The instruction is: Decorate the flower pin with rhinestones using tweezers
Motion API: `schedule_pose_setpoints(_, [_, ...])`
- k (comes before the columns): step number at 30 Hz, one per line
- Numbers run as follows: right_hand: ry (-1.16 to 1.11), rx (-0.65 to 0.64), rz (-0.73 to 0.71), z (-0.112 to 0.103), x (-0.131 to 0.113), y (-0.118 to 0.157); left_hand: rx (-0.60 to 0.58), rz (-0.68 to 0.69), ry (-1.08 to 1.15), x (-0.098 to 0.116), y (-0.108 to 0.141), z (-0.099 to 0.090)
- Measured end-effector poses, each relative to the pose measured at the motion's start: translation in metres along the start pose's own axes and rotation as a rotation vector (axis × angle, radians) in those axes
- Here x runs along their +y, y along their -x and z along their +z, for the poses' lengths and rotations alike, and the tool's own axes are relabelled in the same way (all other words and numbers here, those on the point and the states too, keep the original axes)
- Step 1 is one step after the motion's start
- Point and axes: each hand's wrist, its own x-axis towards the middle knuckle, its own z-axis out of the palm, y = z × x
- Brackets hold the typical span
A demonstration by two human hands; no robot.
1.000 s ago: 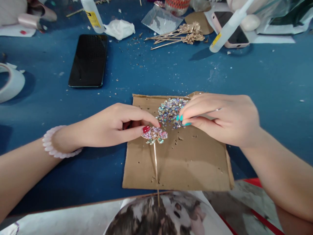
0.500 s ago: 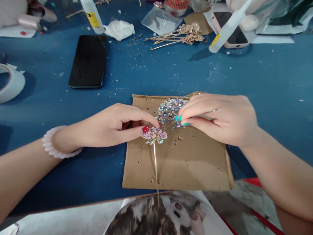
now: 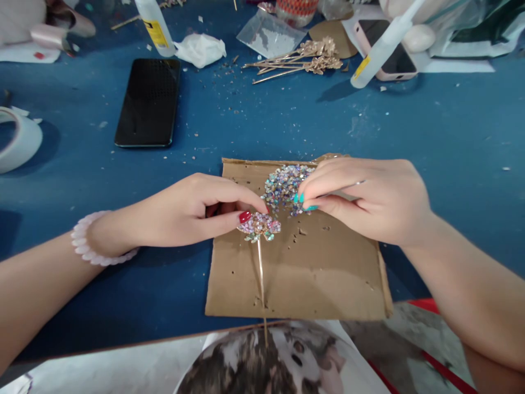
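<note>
Between the thumb and fingers of my left hand is the flower-shaped head of a hairpin, set with pink and pale green chips. Its thin gold stem points toward me, past the near edge of a cardboard sheet. My right hand is closed in a pinch on a slim metal tool, whose tip is hidden behind the fingers. Those fingertips are at the right side of a pile of small shiny multicoloured chips on the cardboard, just beyond the hairpin head.
A black phone lies at the left, with a roll of white tape farther out. Behind are gold hairpins, a crumpled tissue, a glue bottle and another glue bottle leaning by a pink-edged phone.
Both hands stay almost where they were. The metal tool in my right hand has tilted very slightly.
</note>
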Motion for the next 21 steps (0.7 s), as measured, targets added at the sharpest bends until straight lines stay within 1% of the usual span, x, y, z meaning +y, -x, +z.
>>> schedule_pose_setpoints(11, [0.034,0.003,-0.001,-0.0002,-0.0018,-0.0001,0.013,0.032,0.009,-0.0011,-0.0001,0.0003])
schedule_pose_setpoints(17, [0.018,0.020,0.005,-0.0007,-0.0034,-0.0002,-0.072,-0.035,0.028,0.0044,0.0000,-0.0031])
schedule_pose_setpoints(21, [-0.041,0.051,0.022,-0.0013,-0.0066,-0.0009,-0.074,-0.044,0.045,0.0050,0.0003,-0.0033])
